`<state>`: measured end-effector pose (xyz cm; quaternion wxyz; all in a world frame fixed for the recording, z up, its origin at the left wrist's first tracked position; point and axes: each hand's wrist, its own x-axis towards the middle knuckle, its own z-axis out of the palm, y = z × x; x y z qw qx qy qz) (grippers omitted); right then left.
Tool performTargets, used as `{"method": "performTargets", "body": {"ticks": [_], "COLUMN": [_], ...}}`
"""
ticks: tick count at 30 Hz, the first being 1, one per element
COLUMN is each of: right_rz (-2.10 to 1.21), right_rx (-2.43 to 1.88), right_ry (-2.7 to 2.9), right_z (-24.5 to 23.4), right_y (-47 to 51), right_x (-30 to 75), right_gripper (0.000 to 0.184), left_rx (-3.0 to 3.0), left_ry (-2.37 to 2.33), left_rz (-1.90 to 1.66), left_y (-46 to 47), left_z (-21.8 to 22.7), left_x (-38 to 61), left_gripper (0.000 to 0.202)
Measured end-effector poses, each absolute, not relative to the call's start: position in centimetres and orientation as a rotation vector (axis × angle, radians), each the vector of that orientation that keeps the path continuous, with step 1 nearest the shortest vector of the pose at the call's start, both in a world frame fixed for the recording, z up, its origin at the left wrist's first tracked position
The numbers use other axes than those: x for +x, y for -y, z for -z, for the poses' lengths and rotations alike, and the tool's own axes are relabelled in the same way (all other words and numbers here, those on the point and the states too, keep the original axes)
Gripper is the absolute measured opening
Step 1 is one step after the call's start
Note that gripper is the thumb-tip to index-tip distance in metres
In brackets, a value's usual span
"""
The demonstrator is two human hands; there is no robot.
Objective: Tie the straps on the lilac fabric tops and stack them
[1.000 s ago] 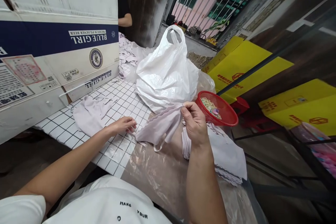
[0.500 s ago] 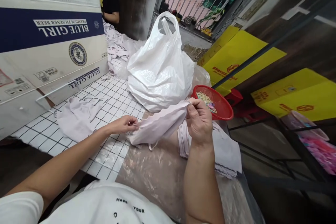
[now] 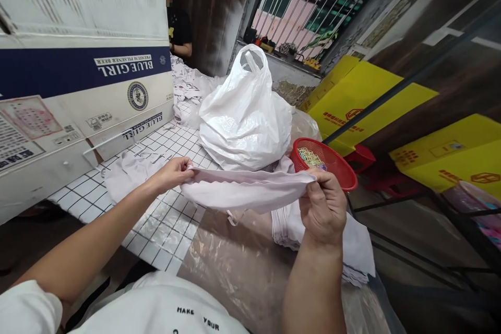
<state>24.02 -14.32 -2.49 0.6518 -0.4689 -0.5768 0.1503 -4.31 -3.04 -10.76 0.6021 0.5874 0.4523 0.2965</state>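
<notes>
A pale lilac cloth piece with a wavy edge (image 3: 246, 193) is stretched between my hands above the table. My left hand (image 3: 176, 173) pinches its left end, fingers closed. The right end is gripped between the thumb and fingers of my right hand (image 3: 324, 203). A thin pale loop hangs below the cloth. Beneath and beyond my right wrist lies a stack of similar folded cloths (image 3: 358, 240), partly hidden by my forearm. Left of my left hand, a loose pile of lilac cloth (image 3: 127, 169) rests on the checked tabletop (image 3: 84, 195).
A large printed carton (image 3: 117, 68) stands at the left. Behind the cloth are a white plastic bag (image 3: 246, 125) and a red basket (image 3: 344, 169) holding small pale pieces. Yellow boxes (image 3: 376, 99) are at the right. Another person (image 3: 180, 31) is behind the carton.
My left hand has risen and now pinches the cloth's upper left end. My right hand has moved right and down, and the cloth is pulled wider and more level. The view has shifted slightly.
</notes>
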Motion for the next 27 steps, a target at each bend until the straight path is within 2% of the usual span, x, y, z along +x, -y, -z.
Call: {"method": "performTargets", "body": {"ticks": [7,12,18,22,27], "right_rz": [-0.354,-0.379,-0.583,-0.658,-0.696], "right_rx": [-1.030,-1.049,-1.121,-1.131,-1.115], "right_ry": [1.225,1.271,1.517,1.619,1.634], "right_z": [4.3,5.2,7.3,8.0,8.0], "right_y": [16.3,16.5,16.7,16.7,16.3], "right_x": [25.2,24.4,20.6,19.2,18.8], "right_gripper": [0.025,0.023,0.019,0.018,0.018], "left_rx": [1.607,1.477,1.330,1.527,1.755], "left_ry": [-1.268,-1.209,-1.104,-1.044,-1.094], "left_rz": [-0.591,-0.294,-0.012,0.132,0.219], "left_y": [3.2,4.1,6.9,8.0,8.4], "left_z": [8.2,10.4,13.8,13.3,9.7], "left_x": [-8.0,-9.5,-11.5,-14.2,-16.2], "left_gripper": [0.039,0.043,0.065,0.055,0.041]}}
